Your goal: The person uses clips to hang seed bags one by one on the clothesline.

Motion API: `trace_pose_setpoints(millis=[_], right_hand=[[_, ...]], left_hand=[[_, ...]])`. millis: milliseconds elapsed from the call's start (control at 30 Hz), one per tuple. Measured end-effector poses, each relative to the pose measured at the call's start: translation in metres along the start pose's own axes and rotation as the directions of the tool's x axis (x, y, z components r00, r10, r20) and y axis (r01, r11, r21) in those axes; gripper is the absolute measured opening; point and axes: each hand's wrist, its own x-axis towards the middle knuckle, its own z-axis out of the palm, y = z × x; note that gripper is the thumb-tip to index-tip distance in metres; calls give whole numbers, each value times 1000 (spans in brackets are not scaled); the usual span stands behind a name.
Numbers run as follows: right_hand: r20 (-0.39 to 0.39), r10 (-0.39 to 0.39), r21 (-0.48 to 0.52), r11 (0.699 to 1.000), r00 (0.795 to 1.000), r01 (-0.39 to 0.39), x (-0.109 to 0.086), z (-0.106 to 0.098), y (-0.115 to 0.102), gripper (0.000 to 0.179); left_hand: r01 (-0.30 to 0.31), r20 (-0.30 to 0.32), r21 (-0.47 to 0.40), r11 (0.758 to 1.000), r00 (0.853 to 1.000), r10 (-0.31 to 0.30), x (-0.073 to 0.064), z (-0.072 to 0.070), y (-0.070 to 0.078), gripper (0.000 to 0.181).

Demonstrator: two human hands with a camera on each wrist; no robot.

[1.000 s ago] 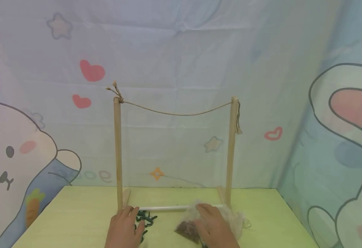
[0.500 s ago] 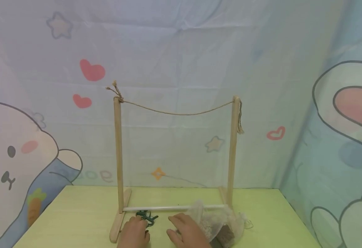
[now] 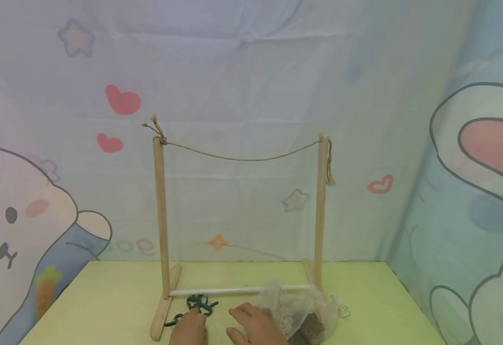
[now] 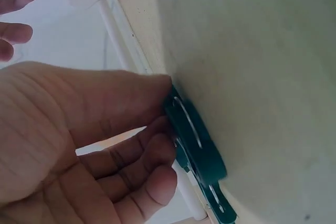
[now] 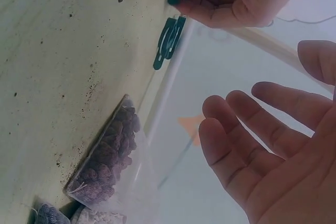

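My left hand (image 3: pixel 189 328) is low in the head view, in front of several dark green spring clips (image 3: pixel 201 305). In the left wrist view its thumb and forefinger pinch one green plastic clip (image 4: pixel 197 142) close over the table, while the other fingers curl loosely. My right hand (image 3: pixel 257 326) is beside it with fingers spread and nothing between them. In the right wrist view its palm (image 5: pixel 283 166) shows bare. Sheer drawstring bags (image 3: pixel 283 321) lie right of this hand; dark reddish-brown dried pieces (image 5: pixel 110 161) fill one corner.
Behind the hands stands a frame with two wooden posts (image 3: pixel 160 215), a white crossbar (image 3: pixel 217 291) near the table and a sagging twine (image 3: pixel 243 159) tied across the top. One wooden foot (image 3: pixel 162 318) reaches forward at left. Dark crumbs (image 5: pixel 92 85) dot the tabletop.
My right hand has moved left, off the bags, which now show their dark contents farther right. My left hand has shifted right and nearer the front, exposing another clip at its left.
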Motion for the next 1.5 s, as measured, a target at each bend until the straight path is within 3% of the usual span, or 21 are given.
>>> trace_pose_setpoints(millis=[233, 333, 400, 600, 700, 833, 933, 1000, 1133, 1233, 1333, 1500], right_hand=[[15, 2, 20, 1000, 1000, -3, 2, 1, 5, 48], [16, 25, 103, 994, 1000, -27, 3, 0, 9, 49], [11, 38, 166, 985, 999, -40, 2, -3, 11, 51], [-51, 0, 313, 950, 999, 16, 1, -12, 14, 51], [-60, -7, 426, 904, 998, 31, -1, -16, 12, 52], [-12, 11, 583, 812, 1000, -2, -5, -21, 9, 55], [28, 19, 639, 769, 999, -33, -6, -24, 7, 51], [39, 21, 650, 759, 999, -42, -7, -26, 6, 47], [20, 13, 638, 770, 1000, -22, -9, -27, 6, 38], [3, 6, 627, 779, 1000, -6, -9, -27, 7, 36], [-11, -2, 611, 792, 1000, 8, -9, -28, 9, 36], [-7, -13, 605, 796, 1000, 15, -9, -31, 8, 38]], left_hand=[[-23, 1, -30, 999, 1000, 23, -2, -6, -2, 17], [-92, -48, -78, 993, 995, 88, -3, -14, -3, 22], [-162, -83, -152, 975, 985, 150, -5, -24, -1, 24], [-306, -157, -380, 873, 951, 265, -16, -61, 17, 22], [-357, -204, -447, 820, 933, 295, -21, -74, 29, 19], [-420, -260, -534, 734, 907, 331, -27, -84, 40, 13], [-448, -272, -562, 695, 894, 357, -29, -87, 44, 10], [-459, -264, -563, 687, 888, 376, -29, -87, 45, 9], [-470, -236, -577, 669, 879, 414, -28, -86, 44, 7], [-465, -218, -595, 656, 878, 425, -26, -84, 44, 7], [-466, -222, -592, 658, 879, 422, -25, -82, 42, 5], [-475, -237, -582, 660, 876, 421, -25, -79, 35, 36]])
